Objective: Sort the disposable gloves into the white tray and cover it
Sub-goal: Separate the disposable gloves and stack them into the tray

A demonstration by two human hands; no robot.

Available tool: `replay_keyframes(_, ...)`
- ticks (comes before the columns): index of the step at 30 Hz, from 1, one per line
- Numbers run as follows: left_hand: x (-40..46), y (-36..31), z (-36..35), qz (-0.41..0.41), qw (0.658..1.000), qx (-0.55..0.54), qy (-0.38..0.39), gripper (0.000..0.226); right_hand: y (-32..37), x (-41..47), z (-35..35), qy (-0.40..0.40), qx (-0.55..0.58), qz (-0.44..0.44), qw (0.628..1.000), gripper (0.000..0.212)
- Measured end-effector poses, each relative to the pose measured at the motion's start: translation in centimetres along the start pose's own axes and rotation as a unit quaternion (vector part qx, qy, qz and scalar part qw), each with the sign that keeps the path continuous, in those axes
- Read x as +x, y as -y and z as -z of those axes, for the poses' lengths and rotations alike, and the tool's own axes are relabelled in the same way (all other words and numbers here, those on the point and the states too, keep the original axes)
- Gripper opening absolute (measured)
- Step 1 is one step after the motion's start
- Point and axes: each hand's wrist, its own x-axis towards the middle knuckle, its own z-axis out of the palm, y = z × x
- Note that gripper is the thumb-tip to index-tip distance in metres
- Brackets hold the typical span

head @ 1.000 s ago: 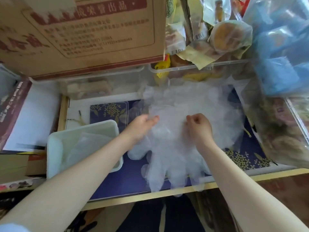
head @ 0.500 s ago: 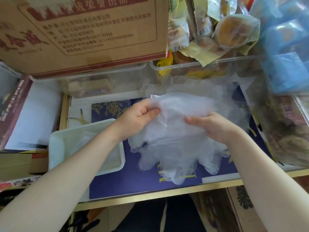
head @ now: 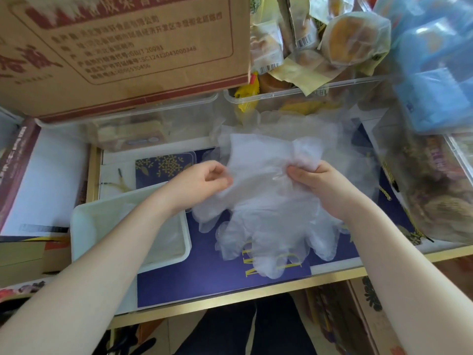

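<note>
A bunch of clear disposable gloves point(head: 266, 201) hangs above the blue mat, fingers drooping toward the table's front edge. My left hand point(head: 202, 181) pinches the bunch's left cuff edge. My right hand point(head: 316, 179) grips the right cuff, crumpled in its fist. More clear gloves point(head: 302, 129) lie behind, against the clear boxes. The white tray point(head: 84, 221) sits at the left under my left forearm, with some clear plastic inside it. A clear flat lid point(head: 166, 165) lies on the mat behind the tray.
A big cardboard box point(head: 122, 47) stands on clear bins at the back left. A clear bin of wrapped pastries point(head: 320, 47) is at the back, blue packs point(head: 435, 60) at the right. Books point(head: 18, 254) are stacked at the left. The table's gold front edge point(head: 230, 298) is close.
Both hands picked the glove bunch up off the mat and lifted it; the right hand now crumples the cuff in its fist.
</note>
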Motion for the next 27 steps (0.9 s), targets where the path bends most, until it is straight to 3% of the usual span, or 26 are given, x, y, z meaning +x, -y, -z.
replay_keyframes(4, 1.4, -1.7, -1.9, 0.001, 0.994, -0.051, -0.1, 0.015, -0.1, 0.1, -1.3, 0.012, -0.032, 0.032, 0.999, 0.02)
replay_keyframes(8, 1.6, -1.3, -2.4, 0.003, 0.973, -0.098, -0.209, 0.041, 0.0, -0.3, -2.3, 0.03, 0.006, 0.032, 0.999, 0.016)
replay_keyframes(10, 1.5, -1.3, -2.2, -0.01, 0.962, -0.114, -0.247, 0.032, -0.5, -0.6, -2.6, 0.065, 0.0, -0.006, 0.998, 0.022)
replay_keyframes(14, 1.7, -0.6, -0.7, -0.021, 0.943, -0.079, -0.323, 0.029, -2.5, -1.6, -2.1, 0.144, -0.168, -0.086, 0.971, 0.022)
replay_keyframes(16, 2.1, 0.0, 0.2, -0.012, 0.937, -0.057, -0.346, 0.032, -3.5, -1.2, -1.2, 0.122, -0.226, -0.096, 0.962, 0.02)
replay_keyframes(18, 2.2, 0.3, 0.6, -0.011, 0.943, -0.052, -0.327, 0.033, -4.1, -0.2, 0.0, -0.024, -0.269, -0.049, 0.962, 0.016)
replay_keyframes(20, 2.1, 0.2, 0.4, -0.03, 0.96, -0.041, -0.276, 0.029, -3.9, 0.9, 1.3, -0.185, -0.302, 0.023, 0.935, 0.001)
replay_keyframes(21, 2.0, 0.2, 0.2, -0.039, 0.967, -0.027, -0.249, 0.027, -3.9, 1.3, 1.9, -0.232, -0.349, 0.047, 0.907, 0.015)
replay_keyframes(24, 1.8, 0.1, -0.6, -0.058, 0.983, 0.022, -0.175, 0.023, -4.8, 2.4, 3.4, -0.232, -0.516, 0.0, 0.825, 0.057)
replay_keyframes(25, 1.7, 0.1, -0.8, -0.066, 0.985, 0.04, -0.152, 0.021, -5.1, 2.6, 3.4, -0.218, -0.543, -0.021, 0.811, 0.059)
replay_keyframes(27, 1.5, 0.1, -1.3, -0.079, 0.988, 0.075, -0.114, 0.017, -5.9, 2.8, 3.1, -0.216, -0.536, -0.015, 0.816, 0.042)
